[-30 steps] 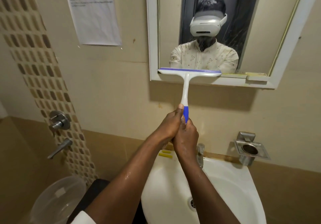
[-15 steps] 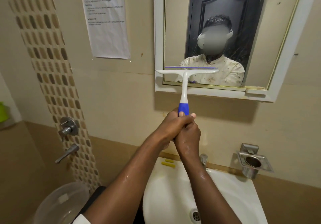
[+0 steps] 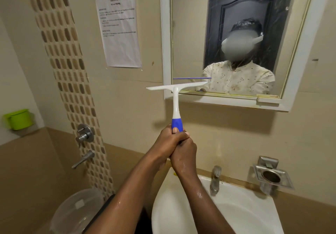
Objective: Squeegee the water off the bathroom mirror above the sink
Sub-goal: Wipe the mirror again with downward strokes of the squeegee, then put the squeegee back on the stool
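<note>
Both hands grip the squeegee (image 3: 176, 95) by its blue handle end: left hand (image 3: 168, 143) wrapped on top, right hand (image 3: 184, 153) clasped below. Blade sits at the mirror (image 3: 190, 33) lower left corner, possibly off the glass. Light, stiff plastic; wet hands could slip.

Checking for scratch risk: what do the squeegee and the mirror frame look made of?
Squeegee: seems moulded plastic, glossy white with a blue, possibly rubbery grip; its blade edge shows only as a thin blue strip in the reflection. Mirror frame: smooth white, probably plastic or painted; cannot tell which.
</note>
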### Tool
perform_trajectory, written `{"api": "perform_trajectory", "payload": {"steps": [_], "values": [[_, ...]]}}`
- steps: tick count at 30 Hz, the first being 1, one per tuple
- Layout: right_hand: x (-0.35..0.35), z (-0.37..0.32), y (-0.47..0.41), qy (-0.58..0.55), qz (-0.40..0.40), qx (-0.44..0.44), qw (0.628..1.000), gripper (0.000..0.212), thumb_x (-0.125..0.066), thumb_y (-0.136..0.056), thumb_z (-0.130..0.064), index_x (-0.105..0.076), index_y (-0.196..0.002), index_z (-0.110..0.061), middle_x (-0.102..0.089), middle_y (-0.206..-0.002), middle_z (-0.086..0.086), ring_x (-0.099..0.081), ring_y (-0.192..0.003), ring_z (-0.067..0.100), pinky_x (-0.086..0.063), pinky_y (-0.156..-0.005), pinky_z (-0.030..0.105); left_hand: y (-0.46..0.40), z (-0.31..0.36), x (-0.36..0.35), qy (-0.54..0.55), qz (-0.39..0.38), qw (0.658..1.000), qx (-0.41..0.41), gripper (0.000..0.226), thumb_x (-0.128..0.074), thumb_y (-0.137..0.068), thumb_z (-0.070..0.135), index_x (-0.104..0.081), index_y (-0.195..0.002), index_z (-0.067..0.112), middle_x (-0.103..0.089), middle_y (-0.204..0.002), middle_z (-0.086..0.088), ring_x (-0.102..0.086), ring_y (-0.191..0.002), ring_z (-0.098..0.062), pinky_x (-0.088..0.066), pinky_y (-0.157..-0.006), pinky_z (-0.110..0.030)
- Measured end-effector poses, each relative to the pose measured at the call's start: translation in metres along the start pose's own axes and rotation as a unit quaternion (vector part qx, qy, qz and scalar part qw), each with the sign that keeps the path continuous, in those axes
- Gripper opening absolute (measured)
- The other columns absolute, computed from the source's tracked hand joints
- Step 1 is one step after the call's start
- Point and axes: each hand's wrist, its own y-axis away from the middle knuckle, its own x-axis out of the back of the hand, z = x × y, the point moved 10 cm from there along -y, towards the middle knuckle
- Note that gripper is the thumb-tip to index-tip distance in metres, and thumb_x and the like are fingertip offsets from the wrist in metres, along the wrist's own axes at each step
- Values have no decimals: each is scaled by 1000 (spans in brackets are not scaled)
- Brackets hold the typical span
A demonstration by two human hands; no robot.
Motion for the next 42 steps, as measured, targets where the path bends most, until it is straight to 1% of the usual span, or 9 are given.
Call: {"api": "perform_trajectory", "payload": {"steps": [9, 13, 20, 22, 24, 27, 32, 36, 42], "values": [[-41, 16, 30, 7, -84, -25, 996, 48, -38, -96, -52, -65, -105, -13, -57, -64, -11, -58, -60, 5, -36, -48, 17, 32, -22, 40, -20, 89, 995, 33, 7, -59, -87, 10, -55, -93, 8, -53, -80, -11, -53, -75, -20, -47, -77, -36], [-73, 32, 52, 2, -136, -57, 989, 43, -41, -97, -47, -66, -102, -13, -54, -63, -13, -53, -56, -1, -31, -40, 8, 50, -48, 69, -31, 142, 986, 80, 15, -60, -88, 15, -52, -98, 7, -53, -84, -12, -53, -77, -21, -46, -78, -38], [-138, 85, 103, -103, -257, -214, 937, 27, -34, -97, -48, -52, -88, -30, -60, -65, -3, -55, -46, 8, -39, -39, 18, 77, -117, 124, -44, 199, 958, 201, 25, -43, -95, 36, -43, -101, 11, -51, -73, -9, -45, -50, -19, -35, -45, -26], [-154, 102, 112, -126, -268, -256, 920, 27, -35, -98, -46, -49, -91, -24, -59, -64, 3, -52, -39, 12, -41, -38, 21, 79, -136, 136, -35, 187, 959, 209, 29, -41, -97, 34, -46, -104, 7, -50, -79, -14, -42, -45, -19, -30, -41, -25], [-173, 116, 122, -129, -279, -287, 907, 29, -37, -99, -41, -52, -102, -16, -64, -76, 12, -61, -51, 23, -53, -48, 34, 81, -154, 151, -35, 183, 957, 221, 21, -40, -96, 28, -50, -98, 9, -50, -77, -13, -44, -42, -15, -29, -38, -23], [-202, 140, 140, -129, -304, -336, 882, 25, -44, -99, -34, -59, -100, -14, -69, -97, 17, -69, -84, 33, -58, -78, 50, 87, -182, 179, 14, 188, 951, 247, 12, -40, -93, 15, -50, -89, 10, -52, -71, -12, -52, -50, -18, -40, -46, -26], [-247, 180, 171, -85, -336, -420, 839, 23, -52, -95, -29, -63, -81, -15, -63, -68, 5, -57, -47, 11, -43, -41, 17, 103, -231, 232, -4, 152, 940, 305, 27, -39, -85, -6, -57, -98, 9, -58, -78, -17, -56, -63, -27, -48, -59, -34], [-284, 220, 200, -24, -349, -446, 823, 25, -55, -94, -28, -66, -81, -10, -64, -65, 5, -55, -52, 11, -40, -46, 19, 116, -277, 274, -90, 98, 929, 345, 44, -47, -90, -6, -52, -130, 10, -62, -121, -17, -62, -109, -30, -50, -98, -46], [-335, 276, 238, 27, -357, -490, 795, 15, -54, -95, -19, -63, -90, -9, -62, -75, 2, -58, -61, 7, -41, -39, 10, 121, -345, 323, -169, 50, 906, 385, 51, -53, -90, -4, -44, -139, 7, -54, -135, -16, -52, -125, -26, -41, -108, -43]]}}
